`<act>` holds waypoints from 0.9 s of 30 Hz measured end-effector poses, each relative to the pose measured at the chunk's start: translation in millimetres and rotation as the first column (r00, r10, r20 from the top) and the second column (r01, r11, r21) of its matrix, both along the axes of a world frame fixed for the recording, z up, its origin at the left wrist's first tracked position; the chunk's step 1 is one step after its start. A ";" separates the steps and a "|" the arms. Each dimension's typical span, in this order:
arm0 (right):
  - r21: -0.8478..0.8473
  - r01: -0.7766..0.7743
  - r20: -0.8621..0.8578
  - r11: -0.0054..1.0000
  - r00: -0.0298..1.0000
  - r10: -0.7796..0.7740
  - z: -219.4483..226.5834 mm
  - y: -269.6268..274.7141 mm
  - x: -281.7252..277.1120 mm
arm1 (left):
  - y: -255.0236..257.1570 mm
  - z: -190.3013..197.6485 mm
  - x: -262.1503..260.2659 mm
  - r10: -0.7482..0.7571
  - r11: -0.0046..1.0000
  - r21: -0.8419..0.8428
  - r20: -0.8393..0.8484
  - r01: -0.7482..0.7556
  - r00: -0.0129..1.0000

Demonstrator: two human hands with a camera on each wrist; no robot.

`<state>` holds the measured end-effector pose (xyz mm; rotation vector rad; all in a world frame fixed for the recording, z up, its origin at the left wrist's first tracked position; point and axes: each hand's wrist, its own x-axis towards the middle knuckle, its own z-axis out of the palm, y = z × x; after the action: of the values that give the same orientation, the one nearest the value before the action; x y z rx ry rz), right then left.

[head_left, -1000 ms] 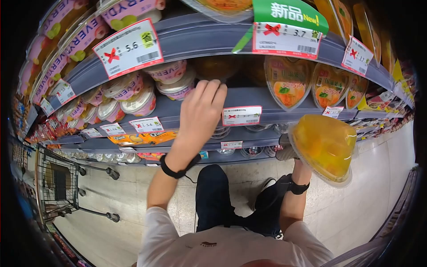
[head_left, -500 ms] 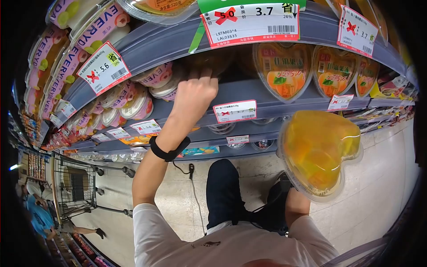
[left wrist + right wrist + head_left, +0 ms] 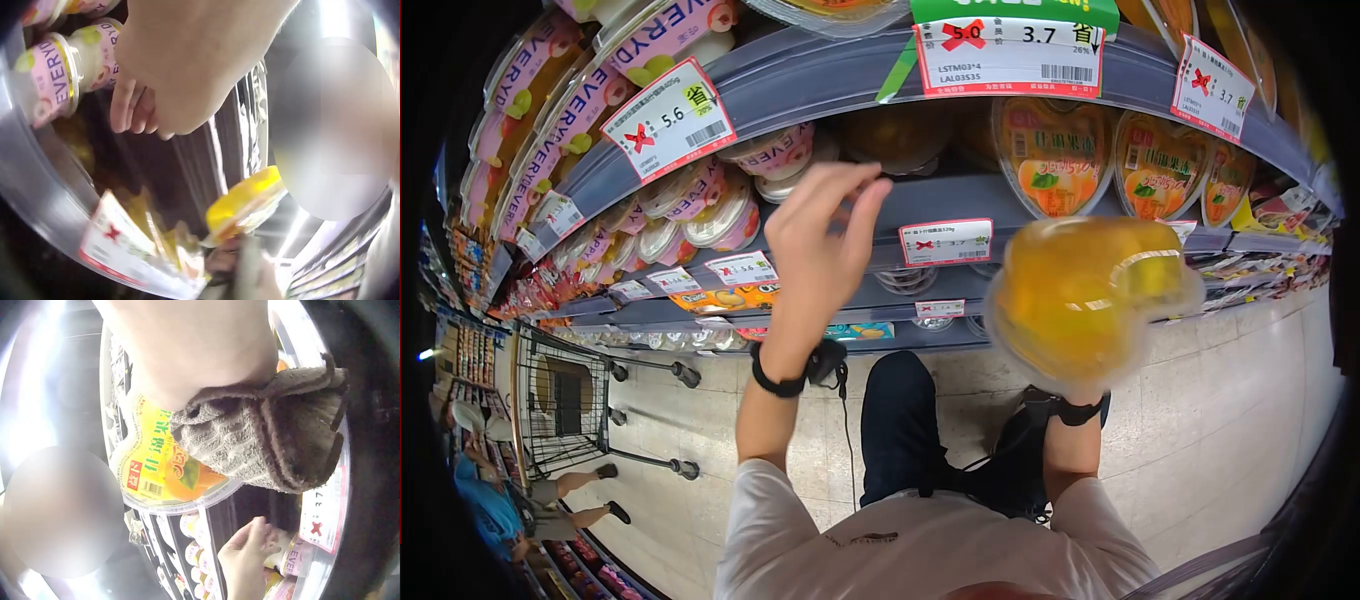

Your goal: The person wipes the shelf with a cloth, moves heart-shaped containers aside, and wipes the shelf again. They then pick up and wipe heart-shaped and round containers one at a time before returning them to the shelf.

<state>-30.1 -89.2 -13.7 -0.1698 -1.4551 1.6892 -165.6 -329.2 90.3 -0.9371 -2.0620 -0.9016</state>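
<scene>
right hand (image 3: 250, 444) (gloved, hidden in the head view) grips the heart-shaped jelly tub (image 3: 1090, 295) low and right of the shelf gap (image 3: 900, 135); the empty, loosely open left hand (image 3: 825, 240) is nearer it.

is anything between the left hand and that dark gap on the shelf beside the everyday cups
Nothing visible blocks it. The left hand hangs just in front of the shelf edge, fingers loose and holding nothing, with the dark gap directly behind it. The Everyday cups sit to its left, and the right hand's jelly pack is off to the right.
</scene>
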 end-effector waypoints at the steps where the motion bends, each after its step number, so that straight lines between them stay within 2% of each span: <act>1: 0.008 0.000 0.001 1.000 1.000 0.000 5.9 -2.9 -17.7 | -3.8 -0.5 16.5 -0.212 0.941 0.322 0.314 0.106 0.925; 2: 0.019 -0.001 0.002 1.000 1.000 0.001 12.7 -2.1 -39.8 | -2.3 -5.4 28.6 -0.213 0.938 0.331 0.314 0.103 0.925; 4: 0.042 -0.005 0.002 0.999 1.000 0.005 23.2 -17.4 -48.4 | 6.5 -15.2 44.2 -0.496 0.762 0.498 0.038 0.414 0.868; 5: 0.051 -0.006 0.002 0.999 1.000 0.006 33.0 -26.5 -53.7 | 6.4 -17.8 43.0 -0.495 0.758 0.505 0.033 0.413 0.868; 6: -0.002 -0.053 -0.066 0.999 0.996 0.053 60.6 -47.7 -62.7 | 6.4 -21.3 39.0 -0.284 0.877 0.398 -0.024 0.270 0.958; 7: -0.051 -0.104 -0.131 0.993 0.987 0.096 76.4 -59.0 -70.3 | 6.0 -26.4 33.4 -0.064 0.950 0.299 -0.100 0.092 0.993; 8: -0.042 -0.105 -0.127 0.994 0.987 0.099 76.0 -55.7 -75.3 | 4.7 -34.8 18.9 -0.055 0.940 0.333 -0.087 0.081 0.995; 9: 0.021 -0.199 -0.056 0.980 0.978 0.200 72.3 -48.7 -80.6 | 2.6 -32.6 15.3 -0.053 0.936 0.342 -0.086 0.080 0.995; 10: 0.073 -0.293 0.022 0.953 0.956 0.292 69.0 -42.9 -85.4 | 0.5 -29.5 13.6 -0.013 0.937 0.349 0.073 -0.013 0.997; 11: 0.077 -0.290 0.026 0.954 0.957 0.289 67.0 -39.1 -90.2 | -0.5 -26.6 12.6 0.023 0.936 0.338 0.230 -0.102 0.973; 13: 0.210 -0.309 0.179 0.928 0.945 0.275 65.4 -33.5 -98.5 | 0.0 -26.2 8.2 0.030 0.930 0.347 0.263 -0.123 0.964; 15: 0.221 -0.302 0.218 0.927 0.942 0.255 65.7 -33.9 -100.3 | -3.1 -32.4 1.9 -0.022 0.919 0.369 0.391 -0.135 0.920; 17: 0.231 -0.299 0.253 0.926 0.937 0.239 67.2 -31.8 -105.7 | -6.2 -32.4 -4.0 0.001 0.936 0.323 0.386 -0.137 0.922; 19: 0.414 -0.266 0.344 0.870 0.931 0.120 71.3 -27.5 -108.2 | -8.2 -31.0 -9.0 0.022 0.952 0.273 0.386 -0.137 0.922; 20: 0.414 -0.265 0.349 0.871 0.930 0.117 74.2 -29.1 -105.7 | -8.2 -26.5 -11.7 0.007 0.945 0.299 0.382 -0.131 0.924; 22: 0.248 -0.393 0.404 0.885 0.873 0.274 93.8 -41.9 -99.8 | -9.3 -22.0 -18.5 -0.006 0.933 0.334 0.391 -0.136 0.920; 23: 0.250 -0.393 0.406 0.885 0.872 0.273 90.0 -43.5 -101.4 | -9.5 -22.6 -19.7 -0.008 0.932 0.336 0.392 -0.136 0.920; 25: 0.254 -0.301 0.327 0.919 0.921 0.211 81.3 -46.5 -106.1 | -10.2 -23.4 -22.0 -0.029 0.921 0.366 0.406 -0.133 0.914; 26: 0.255 -0.303 0.329 0.918 0.920 0.212 82.3 -44.4 -105.2 | -10.2 -23.6 -21.5 -0.028 0.920 0.368 0.408 -0.136 0.913; 27: 0.401 -0.269 0.397 0.876 0.912 0.099 88.2 -41.7 -102.0 | -9.4 -22.8 -20.2 0.000 0.924 0.355 0.374 -0.143 0.927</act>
<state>-132.0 -130.8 74.5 -0.0913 -2.1701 1.4678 -185.8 -338.6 67.5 -0.5050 -2.0949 -1.4616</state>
